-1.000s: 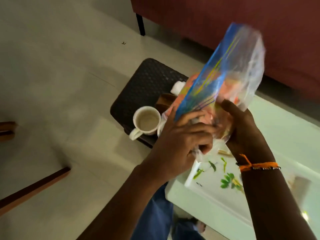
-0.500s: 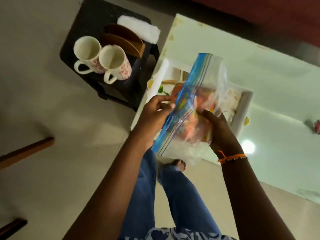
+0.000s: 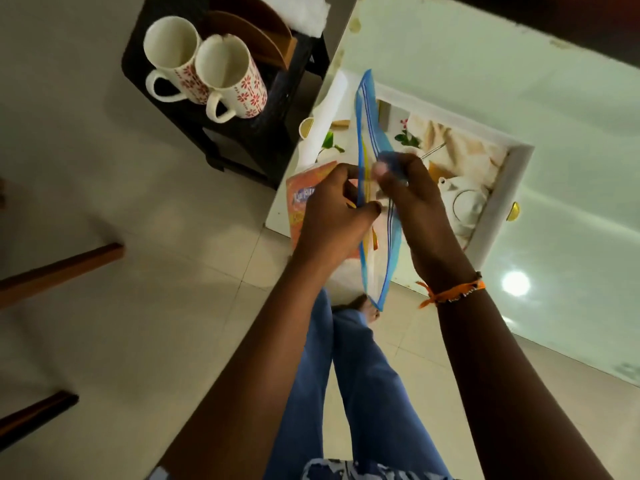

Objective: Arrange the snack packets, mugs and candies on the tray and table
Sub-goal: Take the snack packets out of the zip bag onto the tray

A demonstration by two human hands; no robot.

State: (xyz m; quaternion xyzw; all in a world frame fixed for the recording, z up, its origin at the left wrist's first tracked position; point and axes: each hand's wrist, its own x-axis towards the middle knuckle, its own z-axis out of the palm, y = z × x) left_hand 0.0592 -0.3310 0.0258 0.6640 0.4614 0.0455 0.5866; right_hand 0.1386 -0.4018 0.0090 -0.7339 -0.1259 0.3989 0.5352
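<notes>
I hold a clear zip bag (image 3: 375, 258) with a blue seal strip over the near corner of the white table. My left hand (image 3: 334, 216) pinches one side of its mouth and my right hand (image 3: 412, 199) pinches the other, so the mouth gapes. An orange snack packet (image 3: 304, 188) shows behind my left hand, partly hidden. Beneath the bag lies the white printed tray (image 3: 502, 188). Two white mugs (image 3: 207, 69) with red flowers stand side by side on the black stool (image 3: 249, 133).
The glossy white table (image 3: 519, 81) runs to the right. A brown wooden holder (image 3: 256, 32) and a white cloth (image 3: 308, 12) share the stool with the mugs. Wooden furniture legs (image 3: 59, 268) cross the tiled floor at left. My blue-trousered legs stand below.
The bag has turned edge-on and its mouth has been pulled apart. The view has swung down from the sofa toward the table corner and stool, bringing both mugs into sight.
</notes>
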